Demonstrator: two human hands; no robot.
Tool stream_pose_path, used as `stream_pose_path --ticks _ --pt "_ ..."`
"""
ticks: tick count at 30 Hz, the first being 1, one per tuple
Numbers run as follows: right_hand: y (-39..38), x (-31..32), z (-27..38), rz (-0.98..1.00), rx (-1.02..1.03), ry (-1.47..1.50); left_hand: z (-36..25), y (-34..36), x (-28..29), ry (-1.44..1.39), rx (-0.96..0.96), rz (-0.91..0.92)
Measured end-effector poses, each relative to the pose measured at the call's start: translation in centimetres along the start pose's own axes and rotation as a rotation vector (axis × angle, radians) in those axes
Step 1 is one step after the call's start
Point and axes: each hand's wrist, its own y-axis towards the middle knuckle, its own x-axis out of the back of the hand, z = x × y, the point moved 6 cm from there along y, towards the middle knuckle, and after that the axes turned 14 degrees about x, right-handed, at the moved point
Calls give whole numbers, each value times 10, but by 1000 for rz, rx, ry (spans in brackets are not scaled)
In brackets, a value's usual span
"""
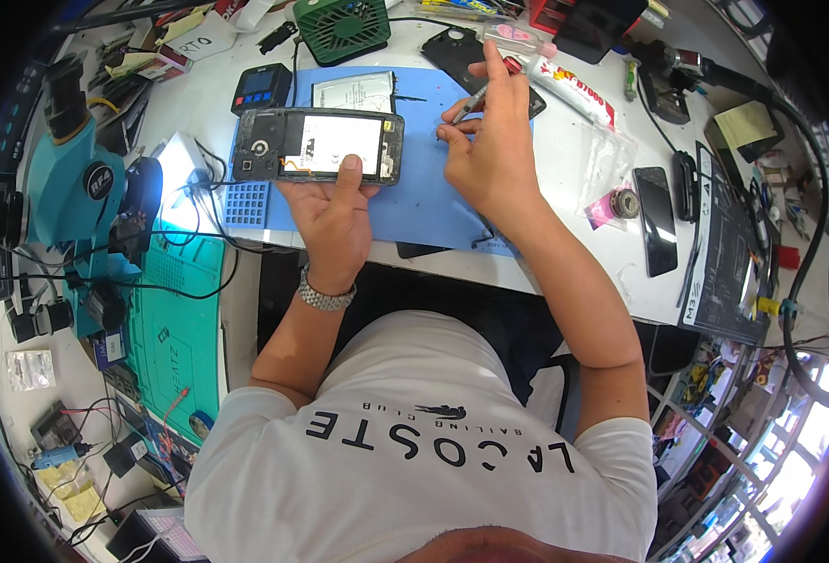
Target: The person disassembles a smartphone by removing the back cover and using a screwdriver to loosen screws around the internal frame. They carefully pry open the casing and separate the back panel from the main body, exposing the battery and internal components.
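Note:
My left hand [332,225] grips an opened smartphone [266,141] from below, its thumb resting on the white battery [339,139] inside the frame. The phone's back cover is off and its camera end points left. To the right, my right hand [499,150] pinches a slim grey tool [471,105], tilted, apart from the phone; its exact kind is hard to make out. Both hands are over a blue work mat [419,206]. Behind the phone lies a loose silver-white battery [356,91]. A black phone back cover [454,58] lies beyond my right hand.
A green fan [342,33] and a small black device with a screen [264,87] stand behind the mat. At the right lie a glue tube [572,94] and a black phone [656,220]. A teal microscope [86,169] and black cables [217,235] occupy the left.

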Motion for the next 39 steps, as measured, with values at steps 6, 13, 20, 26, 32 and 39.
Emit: stream_pose_path --ticks 6,13,20,26,32,39 --pt "-1 -2 1 41 -14 -76 -1 0 -3 -10 0 14" --pt "-3 -5 6 33 262 28 -1 0 -1 0 0 13" --pt "-18 -18 20 -17 210 445 -1 0 -4 -24 15 33" --pt "-16 -20 25 -1 241 369 -3 -1 -6 -18 1 38" --pt "-18 -17 26 -88 301 349 -1 0 -3 -17 15 37" --pt "-16 -13 30 -138 349 307 0 1 -2 -19 4 24"
